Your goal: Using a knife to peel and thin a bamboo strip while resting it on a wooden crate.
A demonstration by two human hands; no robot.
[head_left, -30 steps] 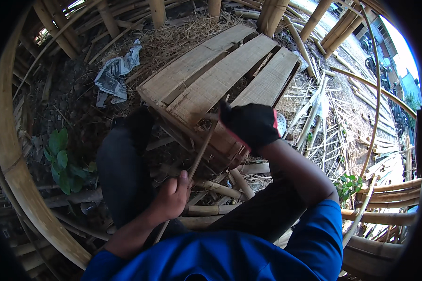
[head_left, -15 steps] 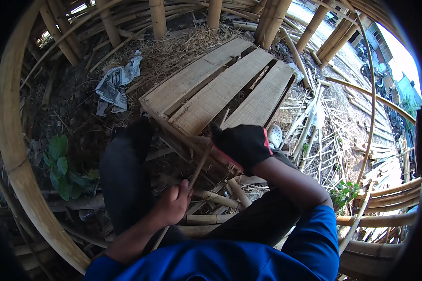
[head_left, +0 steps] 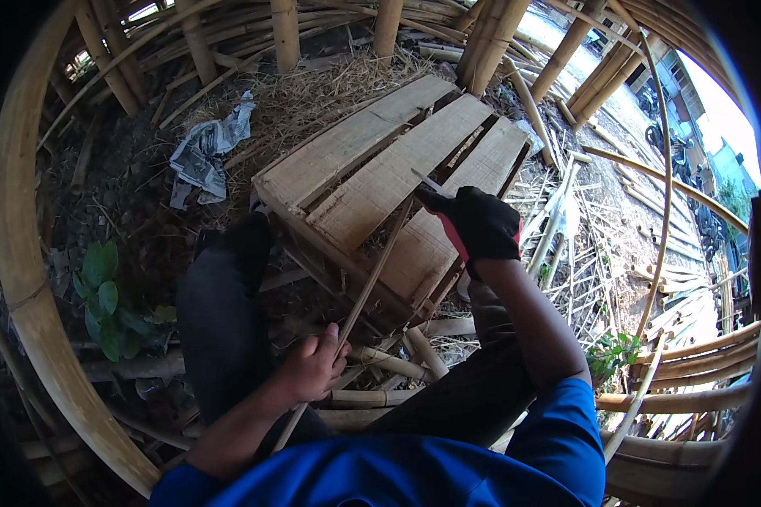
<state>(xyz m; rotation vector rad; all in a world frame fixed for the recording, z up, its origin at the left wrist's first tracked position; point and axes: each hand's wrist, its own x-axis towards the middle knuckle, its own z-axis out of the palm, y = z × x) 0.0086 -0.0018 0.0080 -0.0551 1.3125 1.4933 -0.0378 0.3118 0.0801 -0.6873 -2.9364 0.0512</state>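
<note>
My bare left hand (head_left: 310, 369) is closed around a thin bamboo strip (head_left: 372, 283), which slants up and away over the near edge of a slatted wooden crate (head_left: 372, 198). In a black and red glove, my right hand (head_left: 482, 226) grips a knife (head_left: 431, 181) above the crate's right-hand slats. Its narrow blade points to the left, close to the strip's far end; the handle is hidden in the glove. Whether the blade touches the strip, I cannot tell.
Crumpled newspaper (head_left: 201, 156) lies on the ground left of the crate. A thick curved bamboo pole (head_left: 38, 313) bends along the left side, near a leafy plant (head_left: 103, 291). Upright bamboo posts (head_left: 490, 46) stand behind the crate. Split bamboo pieces (head_left: 566, 228) litter the right.
My right hand has moved away from me and to the right along the strip, over the crate, and the knife blade now shows. My left hand keeps its hold almost in place.
</note>
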